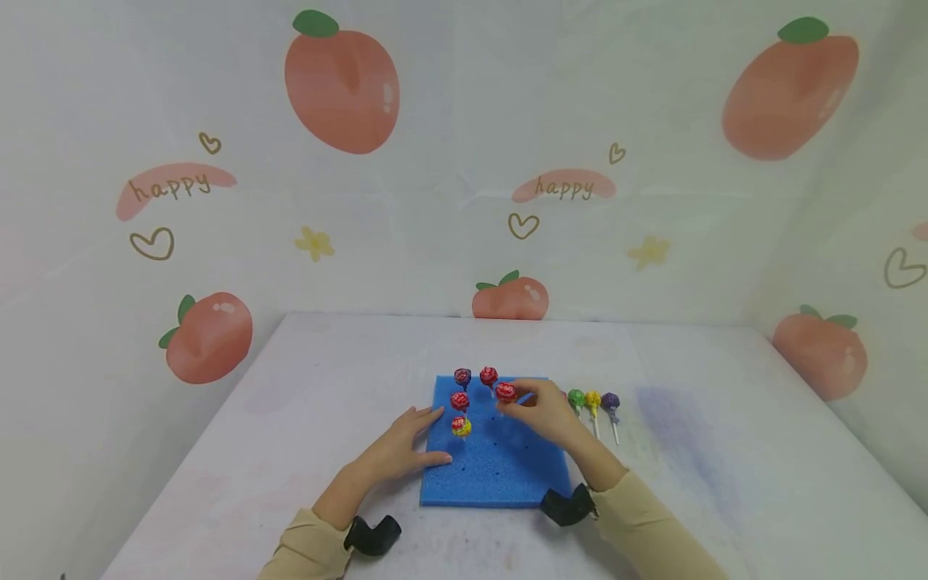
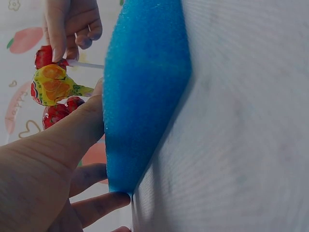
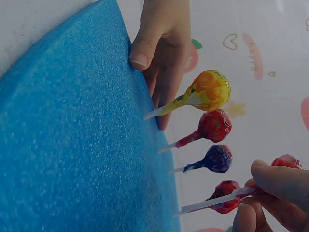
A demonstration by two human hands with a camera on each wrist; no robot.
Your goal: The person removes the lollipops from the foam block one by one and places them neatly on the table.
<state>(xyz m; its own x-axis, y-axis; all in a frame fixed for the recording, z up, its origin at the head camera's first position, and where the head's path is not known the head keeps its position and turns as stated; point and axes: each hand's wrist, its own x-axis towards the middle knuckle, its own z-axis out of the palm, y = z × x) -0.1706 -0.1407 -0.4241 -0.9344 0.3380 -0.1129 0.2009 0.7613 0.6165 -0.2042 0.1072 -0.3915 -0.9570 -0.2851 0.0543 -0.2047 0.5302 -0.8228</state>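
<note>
Blue foam (image 1: 500, 487) lies between the hands; from the head, the left hand (image 1: 399, 443) spreads against its edge, the right hand (image 1: 540, 412) pinches a red lollipop (image 1: 506, 392), four planted lollipops (image 1: 460, 401) standing leftward of it; at the left wrist, fingers (image 2: 100, 208) steady the foam, sensibly; at the right wrist, the stick (image 3: 210, 202) slants, so I'd square it before pressing; pale table (image 3: 34, 29) beneath both hands, peach-printed wall (image 3: 270, 29) beyond.

head view: light even, diffuse; soft shadows on white table (image 1: 254, 451); peach print (image 1: 790, 97) stretched near upper right corner. 2 wrist views: dimmer, greyer. left wrist view: fine banding across table, shadow along blue foam block (image 2: 145, 72).
</note>
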